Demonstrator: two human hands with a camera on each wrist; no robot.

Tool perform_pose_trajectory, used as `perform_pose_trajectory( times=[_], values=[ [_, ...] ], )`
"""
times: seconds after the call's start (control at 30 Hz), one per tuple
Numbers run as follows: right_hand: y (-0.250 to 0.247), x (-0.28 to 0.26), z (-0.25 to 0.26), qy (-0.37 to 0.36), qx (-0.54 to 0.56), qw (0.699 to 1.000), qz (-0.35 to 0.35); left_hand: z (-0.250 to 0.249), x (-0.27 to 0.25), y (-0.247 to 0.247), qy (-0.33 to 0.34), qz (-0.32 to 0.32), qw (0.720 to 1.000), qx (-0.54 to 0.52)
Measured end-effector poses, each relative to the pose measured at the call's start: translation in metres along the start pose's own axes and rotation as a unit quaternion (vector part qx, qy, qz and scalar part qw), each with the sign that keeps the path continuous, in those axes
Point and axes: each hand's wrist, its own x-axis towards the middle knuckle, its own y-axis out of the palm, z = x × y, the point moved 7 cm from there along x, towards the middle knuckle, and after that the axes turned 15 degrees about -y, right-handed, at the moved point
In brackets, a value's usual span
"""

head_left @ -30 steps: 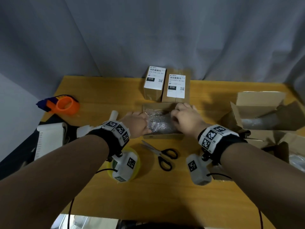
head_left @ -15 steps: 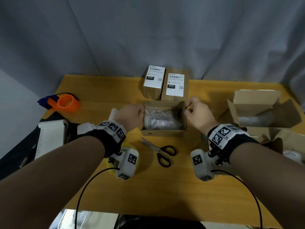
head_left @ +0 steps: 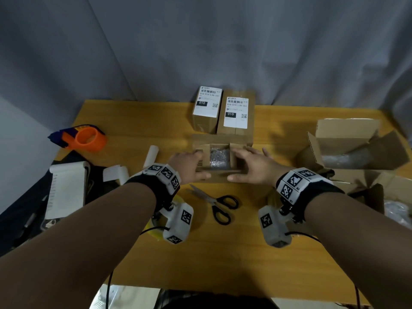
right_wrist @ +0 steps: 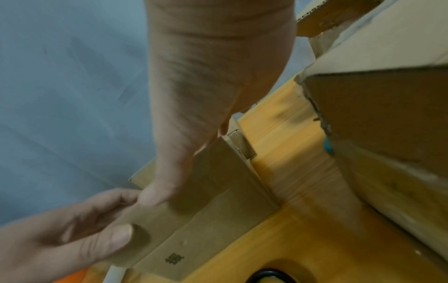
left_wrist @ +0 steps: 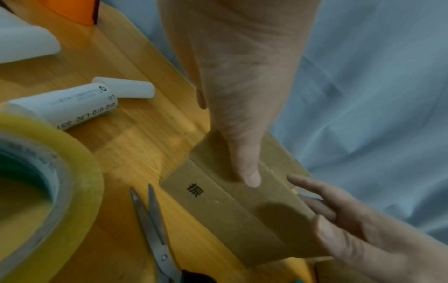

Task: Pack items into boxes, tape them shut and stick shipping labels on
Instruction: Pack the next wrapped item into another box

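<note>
Shipping labels (head_left: 235, 112): 010, 010-010-L30-551; open box (left_wrist: 230, 206): 振.

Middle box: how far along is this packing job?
Done: two back boxes are shut and labelled. In hand: the middle box, bubble-wrapped item inside, top open; the left hand grips its left flap, the right hand presses the right one. Left: taping with the tape roll, then a label.

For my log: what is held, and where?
The small cardboard box: the left hand pinches its left end; the right hand presses its right flap with straight fingers.
</note>
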Motion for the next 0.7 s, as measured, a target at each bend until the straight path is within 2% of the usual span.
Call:
perform_pose_trajectory(
  times=[0.1,0.2,0.3,0.4,0.47,0.57,0.6,0.7],
  values=[
    [-0.001,0.005,0.0,0.008,0.038,0.998,-0.048,0.002,0.004,-0.001,-0.021,-0.037,0.998,-0.056],
    [-0.008,0.013,0.004,0.019,0.053,0.992,-0.113,-0.002,0.006,-0.009,-0.03,-0.097,0.994,-0.034],
    [-0.01,0.024,0.008,0.04,0.001,0.996,-0.083,-0.01,0.003,-0.021,-0.038,-0.156,0.987,0.003],
    [-0.015,0.03,0.008,0.072,-0.109,0.989,-0.074,-0.018,0.004,-0.027,-0.042,-0.192,0.978,0.07],
    [-0.02,0.033,0.011,0.066,-0.174,0.978,-0.095,-0.024,0.012,-0.021,-0.013,-0.156,0.983,0.094],
    [-0.018,0.038,0.015,0.025,-0.215,0.972,-0.09,-0.026,0.02,0.001,0.04,-0.032,0.994,0.093],
    [-0.013,0.04,0.014,0.011,-0.204,0.976,-0.076,-0.025,0.02,0.007,0.047,-0.008,0.995,0.084],
    [0.014,0.041,0.005,-0.01,-0.114,0.993,0.0,-0.016,0.017,0.021,0.043,-0.015,0.994,0.095]
  ],
)
